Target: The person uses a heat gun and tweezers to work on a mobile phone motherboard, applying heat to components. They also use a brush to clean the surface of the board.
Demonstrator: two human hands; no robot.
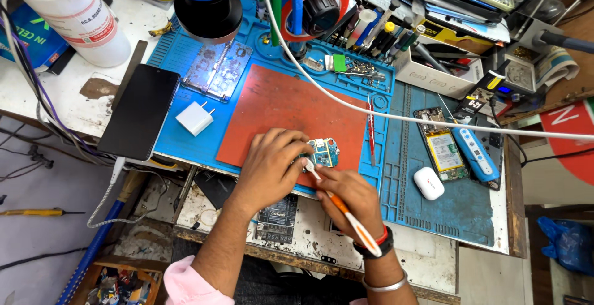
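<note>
Crowding the red mat [278,110] are a white charger [195,118] and black phone [139,112] beyond its left edge and red tweezers [370,133] along its right; its upper middle lies bare. At the mat's near right corner, the left hand [269,167] pinches a small circuit board [323,152]. The right hand [351,197] grips an orange-and-white brush [346,213], its long axis running diagonally, bristles pointing up-left at the board.

Pink sleeve [185,283] on left arm, black-red band [378,245], silver bangle [387,285] on right wrist
</note>
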